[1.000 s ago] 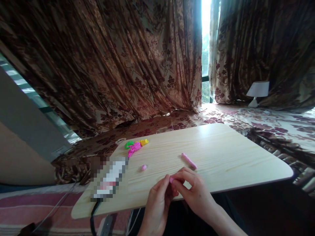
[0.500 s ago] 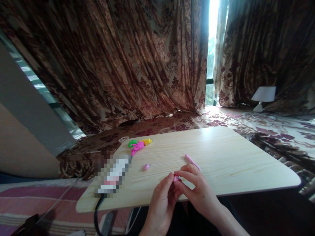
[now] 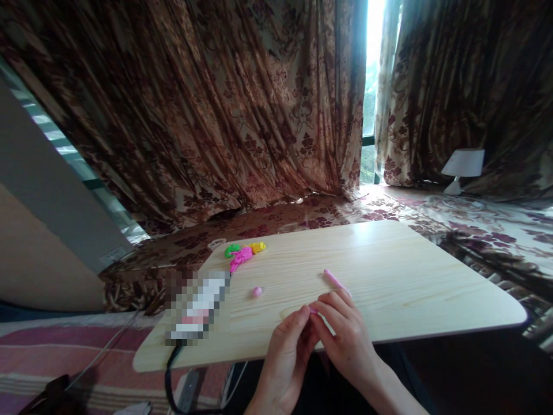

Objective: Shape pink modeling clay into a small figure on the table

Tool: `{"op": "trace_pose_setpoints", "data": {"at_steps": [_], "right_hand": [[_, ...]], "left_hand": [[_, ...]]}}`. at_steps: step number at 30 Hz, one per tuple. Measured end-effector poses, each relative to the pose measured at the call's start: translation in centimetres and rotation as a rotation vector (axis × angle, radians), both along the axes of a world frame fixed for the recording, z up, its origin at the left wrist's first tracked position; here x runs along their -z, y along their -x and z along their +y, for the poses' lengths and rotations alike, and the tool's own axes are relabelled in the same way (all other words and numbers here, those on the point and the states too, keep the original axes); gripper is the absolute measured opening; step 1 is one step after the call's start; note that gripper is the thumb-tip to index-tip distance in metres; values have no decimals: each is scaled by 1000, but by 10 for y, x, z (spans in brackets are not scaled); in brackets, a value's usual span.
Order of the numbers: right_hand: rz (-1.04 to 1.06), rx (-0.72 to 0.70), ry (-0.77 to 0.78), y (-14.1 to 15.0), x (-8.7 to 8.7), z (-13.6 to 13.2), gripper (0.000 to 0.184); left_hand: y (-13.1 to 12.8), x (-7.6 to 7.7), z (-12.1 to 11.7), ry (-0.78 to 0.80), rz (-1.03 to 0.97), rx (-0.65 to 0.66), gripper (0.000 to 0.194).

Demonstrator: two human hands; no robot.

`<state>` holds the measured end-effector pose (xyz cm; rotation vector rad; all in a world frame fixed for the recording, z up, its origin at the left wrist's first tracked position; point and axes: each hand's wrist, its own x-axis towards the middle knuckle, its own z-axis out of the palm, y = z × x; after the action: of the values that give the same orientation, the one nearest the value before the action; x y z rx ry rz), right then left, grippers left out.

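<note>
Carefully, I have left grip (image 3: 285,353) and right grip (image 3: 347,331) pinching a small pink clay-like piece (image 3: 313,310) between fingertips by the counter's (image 3: 415,282) near edge. A slackened pinch could drop it there, overpressing could flatten it, and drifting right knuckles could dent the pink clay-like roll (image 3: 335,280).

Fingers (image 3: 330,306) hide most of a pink piece (image 3: 313,310) pinched between them; just beyond, the right hand (image 3: 351,340) obscures a pink stick's (image 3: 334,280) near end; left of them, an object (image 3: 201,302) is pixelated beyond recognition.
</note>
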<state>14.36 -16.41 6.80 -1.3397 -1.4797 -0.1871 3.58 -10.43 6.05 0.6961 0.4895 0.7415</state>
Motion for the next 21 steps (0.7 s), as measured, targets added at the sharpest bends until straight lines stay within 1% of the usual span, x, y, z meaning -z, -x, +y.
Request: {"op": "trace_pose_setpoints", "data": {"at_steps": [5, 7, 9, 11, 13, 15, 17, 19, 21], "right_hand": [[145, 20, 21, 0, 7, 6, 15], [148, 40, 33, -1, 7, 7, 15], [108, 49, 62, 0, 6, 5, 15], [69, 30, 104, 2, 3, 2, 18], [76, -33, 139, 4, 1, -2, 20], [134, -116, 151, 6, -1, -4, 22], [218, -165, 136, 6, -1, -4, 22], [292, -157, 111, 3, -1, -1, 18], [326, -106, 85, 0, -1, 3, 13]], "left_hand": [[0, 4, -1, 35, 28, -6, 15], [-1, 3, -1, 47, 37, -3, 16], [-1, 2, -1, 54, 44, -10, 17], [0, 2, 0, 34, 29, -17, 17], [1, 3, 2, -2, 5, -19, 15], [3, 4, 4, -12, 13, -27, 12], [3, 4, 5, 6, 35, -34, 12], [2, 4, 2, 15, 44, -25, 13], [0, 2, -4, 12, 38, 2, 16]]}}
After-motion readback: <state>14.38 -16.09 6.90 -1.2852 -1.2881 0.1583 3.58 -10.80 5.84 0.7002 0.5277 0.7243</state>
